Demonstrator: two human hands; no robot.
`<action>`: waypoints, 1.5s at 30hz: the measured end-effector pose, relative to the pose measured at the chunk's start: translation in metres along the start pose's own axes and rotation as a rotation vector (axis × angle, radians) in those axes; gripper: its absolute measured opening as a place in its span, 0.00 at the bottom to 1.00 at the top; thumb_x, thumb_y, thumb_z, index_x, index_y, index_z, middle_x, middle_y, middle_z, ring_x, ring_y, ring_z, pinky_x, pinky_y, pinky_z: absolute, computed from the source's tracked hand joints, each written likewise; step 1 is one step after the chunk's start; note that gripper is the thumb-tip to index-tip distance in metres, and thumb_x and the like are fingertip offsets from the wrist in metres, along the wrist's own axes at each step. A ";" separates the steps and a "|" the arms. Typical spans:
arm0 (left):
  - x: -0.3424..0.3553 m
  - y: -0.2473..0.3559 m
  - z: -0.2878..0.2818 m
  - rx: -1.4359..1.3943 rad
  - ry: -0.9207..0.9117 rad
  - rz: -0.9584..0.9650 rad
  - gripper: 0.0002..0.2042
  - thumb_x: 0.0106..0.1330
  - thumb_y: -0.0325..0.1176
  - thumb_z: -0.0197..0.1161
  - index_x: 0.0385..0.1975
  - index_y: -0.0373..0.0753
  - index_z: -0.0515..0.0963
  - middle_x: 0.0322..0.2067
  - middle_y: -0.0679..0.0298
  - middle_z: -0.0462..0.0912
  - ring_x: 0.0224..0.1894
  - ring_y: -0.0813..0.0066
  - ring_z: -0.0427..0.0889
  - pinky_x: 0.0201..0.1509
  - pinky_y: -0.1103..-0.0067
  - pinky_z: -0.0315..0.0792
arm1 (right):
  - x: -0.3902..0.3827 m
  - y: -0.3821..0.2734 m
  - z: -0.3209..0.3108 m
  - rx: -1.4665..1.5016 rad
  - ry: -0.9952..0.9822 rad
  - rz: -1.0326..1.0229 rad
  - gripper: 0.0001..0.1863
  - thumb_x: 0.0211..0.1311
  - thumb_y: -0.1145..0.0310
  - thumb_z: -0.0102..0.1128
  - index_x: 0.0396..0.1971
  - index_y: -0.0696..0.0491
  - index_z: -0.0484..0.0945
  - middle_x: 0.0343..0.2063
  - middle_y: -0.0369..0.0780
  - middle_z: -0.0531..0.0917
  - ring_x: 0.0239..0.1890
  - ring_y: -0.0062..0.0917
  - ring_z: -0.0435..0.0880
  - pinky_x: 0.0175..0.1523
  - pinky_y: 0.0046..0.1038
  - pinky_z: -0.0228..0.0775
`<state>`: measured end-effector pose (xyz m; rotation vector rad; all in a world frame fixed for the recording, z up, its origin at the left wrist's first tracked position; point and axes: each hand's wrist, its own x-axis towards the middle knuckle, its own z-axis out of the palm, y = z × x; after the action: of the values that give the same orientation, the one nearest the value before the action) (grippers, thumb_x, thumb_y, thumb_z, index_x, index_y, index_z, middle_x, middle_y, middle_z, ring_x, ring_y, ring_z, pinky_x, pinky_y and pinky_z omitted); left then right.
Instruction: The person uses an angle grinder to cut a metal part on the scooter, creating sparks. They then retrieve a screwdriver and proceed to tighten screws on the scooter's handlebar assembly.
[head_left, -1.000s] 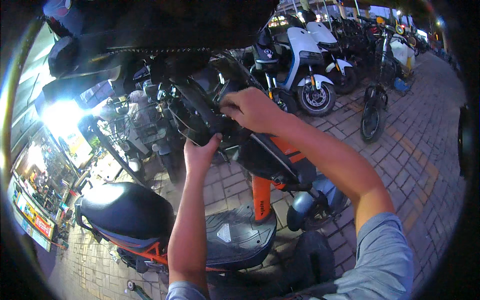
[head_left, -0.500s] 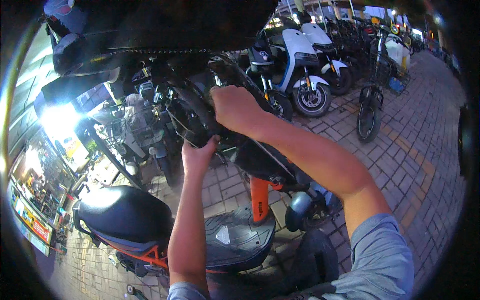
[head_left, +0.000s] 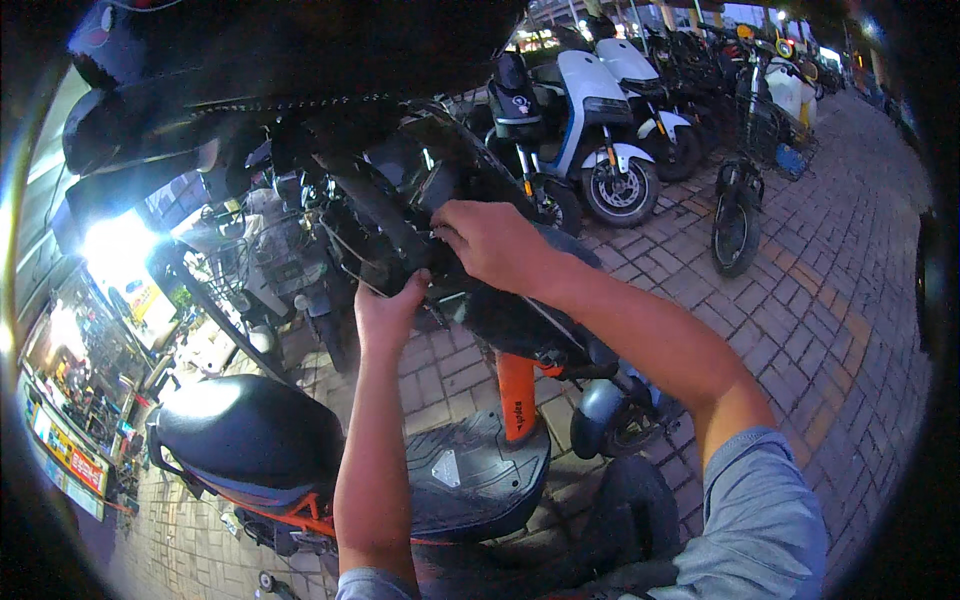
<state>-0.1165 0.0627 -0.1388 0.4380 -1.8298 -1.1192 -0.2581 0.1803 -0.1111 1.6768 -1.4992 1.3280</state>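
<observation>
An orange and black electric scooter stands before me, with its black seat (head_left: 250, 430) at the left and its dark footboard (head_left: 490, 480) in the middle. The orange front column (head_left: 517, 395) rises from the footboard. My left hand (head_left: 388, 312) is wrapped round the underside of a dark part (head_left: 385, 265) at the scooter's front, thumb up on its right side; the other fingers are hidden. Just above and right of it, my right hand (head_left: 490, 242) has its fingers pinched together beside the same dark area. Whatever they hold is too dark to make out.
A large black cover (head_left: 300, 60) hangs across the top. White scooters (head_left: 590, 100) stand beyond, with a basketed two-wheeler (head_left: 738, 190) farther right. A bright lamp (head_left: 120, 240) glares at the left. Brick paving (head_left: 820, 260) stretches to the right.
My right hand has moved slightly down and right, its fingers now in a pinch rather than a fist. The left hand keeps its hold, and the view has shifted a little.
</observation>
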 end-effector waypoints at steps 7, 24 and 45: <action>0.000 -0.003 -0.005 0.087 0.062 0.050 0.20 0.50 0.34 0.71 0.41 0.32 0.75 0.35 0.63 0.82 0.36 0.77 0.79 0.42 0.79 0.72 | -0.014 0.006 0.000 -0.011 -0.067 -0.172 0.08 0.53 0.73 0.59 0.34 0.55 0.75 0.27 0.44 0.80 0.33 0.41 0.80 0.38 0.37 0.72; 0.027 -0.050 -0.023 0.008 0.010 0.020 0.19 0.61 0.35 0.62 0.47 0.28 0.75 0.42 0.57 0.80 0.38 0.71 0.75 0.45 0.74 0.71 | -0.003 0.012 0.025 -0.330 -0.266 -0.300 0.09 0.48 0.65 0.57 0.27 0.53 0.77 0.26 0.43 0.82 0.33 0.39 0.82 0.37 0.39 0.72; 0.005 -0.006 0.000 0.114 0.045 0.081 0.16 0.51 0.31 0.69 0.38 0.32 0.78 0.32 0.64 0.82 0.33 0.76 0.79 0.40 0.78 0.72 | -0.014 0.022 -0.011 -0.189 -0.252 -0.251 0.09 0.52 0.70 0.57 0.34 0.53 0.77 0.32 0.41 0.81 0.38 0.38 0.79 0.44 0.37 0.72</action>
<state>-0.1196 0.0561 -0.1411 0.4470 -1.8607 -0.9463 -0.2810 0.1906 -0.1245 1.8868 -1.4396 0.8433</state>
